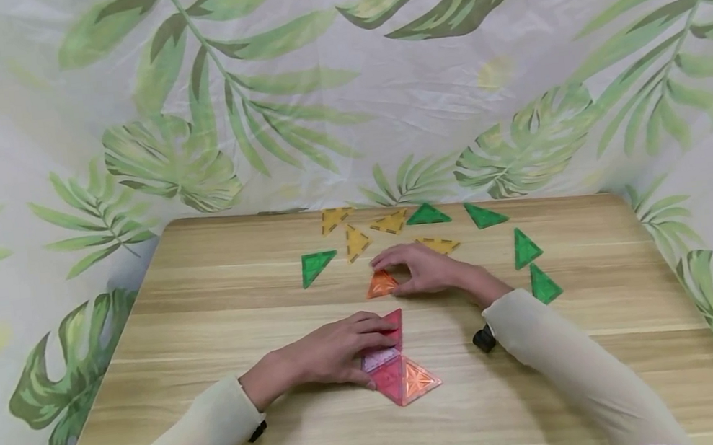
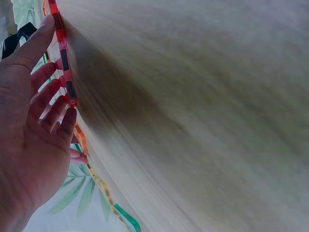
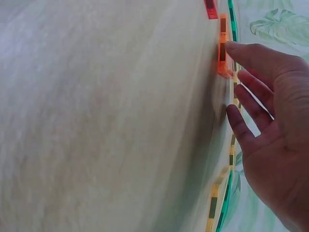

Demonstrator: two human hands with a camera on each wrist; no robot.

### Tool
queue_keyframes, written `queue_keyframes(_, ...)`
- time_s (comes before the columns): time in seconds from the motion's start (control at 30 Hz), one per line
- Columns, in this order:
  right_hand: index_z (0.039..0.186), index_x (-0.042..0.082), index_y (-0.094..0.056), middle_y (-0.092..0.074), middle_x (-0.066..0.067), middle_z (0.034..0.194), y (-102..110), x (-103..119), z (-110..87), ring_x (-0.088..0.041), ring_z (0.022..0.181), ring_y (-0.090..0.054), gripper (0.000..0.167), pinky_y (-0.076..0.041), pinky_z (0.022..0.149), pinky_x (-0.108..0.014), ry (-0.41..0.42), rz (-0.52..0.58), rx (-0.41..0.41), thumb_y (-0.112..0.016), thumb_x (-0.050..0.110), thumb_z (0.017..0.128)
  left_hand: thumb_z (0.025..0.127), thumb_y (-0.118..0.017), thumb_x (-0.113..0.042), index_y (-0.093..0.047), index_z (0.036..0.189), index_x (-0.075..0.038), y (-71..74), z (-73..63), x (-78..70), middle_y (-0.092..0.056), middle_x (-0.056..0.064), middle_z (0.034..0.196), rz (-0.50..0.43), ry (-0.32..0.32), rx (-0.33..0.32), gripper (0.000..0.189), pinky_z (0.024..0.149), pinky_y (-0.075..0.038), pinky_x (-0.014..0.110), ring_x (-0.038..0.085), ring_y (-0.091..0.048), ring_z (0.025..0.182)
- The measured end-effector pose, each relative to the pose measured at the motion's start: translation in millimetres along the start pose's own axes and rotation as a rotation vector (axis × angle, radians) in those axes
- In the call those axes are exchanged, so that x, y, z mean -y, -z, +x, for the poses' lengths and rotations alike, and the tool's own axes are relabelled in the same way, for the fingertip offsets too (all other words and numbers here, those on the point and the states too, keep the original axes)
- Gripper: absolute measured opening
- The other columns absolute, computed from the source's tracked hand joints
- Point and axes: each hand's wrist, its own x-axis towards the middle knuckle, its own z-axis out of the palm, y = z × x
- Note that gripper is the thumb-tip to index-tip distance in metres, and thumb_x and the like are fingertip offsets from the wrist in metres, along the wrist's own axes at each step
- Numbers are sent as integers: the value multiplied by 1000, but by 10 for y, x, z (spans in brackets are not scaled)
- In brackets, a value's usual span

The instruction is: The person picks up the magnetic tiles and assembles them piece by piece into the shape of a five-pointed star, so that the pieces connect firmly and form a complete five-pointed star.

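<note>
Near the middle of the table, flat see-through triangle tiles lie edge to edge: a red tile (image 1: 396,326), a pale purple tile (image 1: 380,358), another red tile (image 1: 389,381) and an orange tile (image 1: 419,380). My left hand (image 1: 333,348) rests on this group from the left, thumb at the lower red edge, fingers over the upper part and hiding some of it. Farther back, the thumb and forefinger of my right hand (image 1: 425,269) span a separate orange triangle tile (image 1: 380,285). The right wrist view shows the thumb against that tile's edge (image 3: 222,48).
Several yellow triangle tiles (image 1: 356,242) lie toward the back edge, one partly behind my right hand. Green triangle tiles (image 1: 318,266) are spread left, behind and right, including one (image 1: 543,284) beside the right sleeve. Leaf-patterned cloth (image 1: 296,142) hangs behind the wooden table (image 1: 211,325).
</note>
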Motion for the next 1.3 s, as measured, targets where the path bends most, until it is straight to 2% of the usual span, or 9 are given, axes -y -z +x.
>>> queue_keyframes(0.23, 136, 5, -71, -64, -11, 146, 9, 4, -8, -32, 140, -56, 50, -42, 119, -52, -37, -30, -6, -86, 21, 91, 90, -84, -45, -61, 150, -16, 10, -57, 31, -46, 1, 165, -6, -2, -10, 71, 122, -40, 44, 23, -39, 153)
queue_keyframes(0.47, 133, 7, -72, -66, -12, 142, 12, -25, -120, -34, 136, -58, 49, -42, 117, -55, -79, -42, -50, -86, 22, 89, 91, -83, -46, -60, 151, -15, -8, -94, 69, -44, 2, 166, -14, -25, -30, 71, 120, -42, 44, 23, -39, 153)
queue_keyframes(0.73, 129, 5, -74, -67, -11, 136, 40, -71, -271, -31, 127, -62, 45, -50, 109, -52, -62, -43, -100, -86, 17, 87, 91, -84, -46, -58, 152, -14, -2, -107, 104, -42, 1, 167, -40, -10, -38, 74, 119, -44, 45, 23, -40, 152)
queue_keyframes(1.13, 127, 5, -75, -67, -8, 134, 39, -13, -541, -26, 124, -63, 47, -56, 102, -45, -35, -11, -77, -88, 12, 83, 89, -86, -43, -62, 149, -12, 2, -123, 169, -44, 7, 164, -57, -14, -95, 72, 120, -43, 44, 25, -42, 149)
queue_keyframes(1.3, 126, 3, -76, -67, -8, 133, -1, 39, -643, -27, 125, -64, 48, -55, 104, -47, 23, -10, -62, -88, 9, 80, 87, -87, -49, -65, 146, -21, 25, -120, 181, -42, 8, 161, -70, 46, -85, 70, 119, -44, 43, 24, -39, 148)
